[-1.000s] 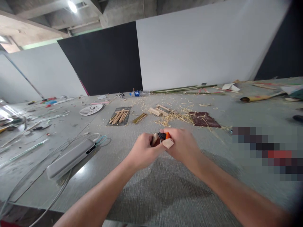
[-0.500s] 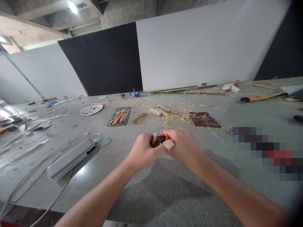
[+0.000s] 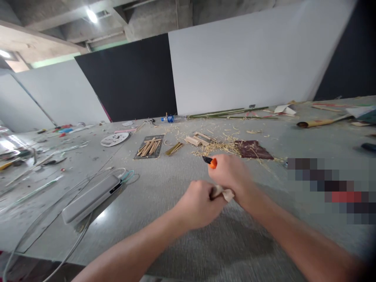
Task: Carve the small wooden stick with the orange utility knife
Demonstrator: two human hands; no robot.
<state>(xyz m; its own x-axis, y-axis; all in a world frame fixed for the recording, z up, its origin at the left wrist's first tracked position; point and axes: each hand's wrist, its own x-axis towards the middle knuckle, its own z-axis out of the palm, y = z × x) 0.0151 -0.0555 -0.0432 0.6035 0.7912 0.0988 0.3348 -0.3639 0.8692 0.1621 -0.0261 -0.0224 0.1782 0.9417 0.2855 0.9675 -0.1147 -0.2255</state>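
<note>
My left hand (image 3: 199, 203) is closed round a small pale piece of wood (image 3: 225, 193) that sticks out to the right of its fingers. My right hand (image 3: 232, 176) is closed on an orange-and-black utility knife (image 3: 210, 161); the knife's tip points away to the upper left, clear of the wood. Both hands hover close together over the grey table (image 3: 182, 235), the left one just nearer me than the right.
A grey power bank (image 3: 91, 197) with cables lies to the left. Beyond the hands are a dark tray of wooden sticks (image 3: 149, 147), wood shavings (image 3: 217, 147), a brown sandpaper sheet (image 3: 252, 149), a white disc (image 3: 114, 138), a water bottle (image 3: 172, 118) and long bamboo stalks (image 3: 226, 112).
The knife has come away from the wood, pushed up and outward. My left hand has pulled the wood piece down toward me. The two hands were pressed together before.
</note>
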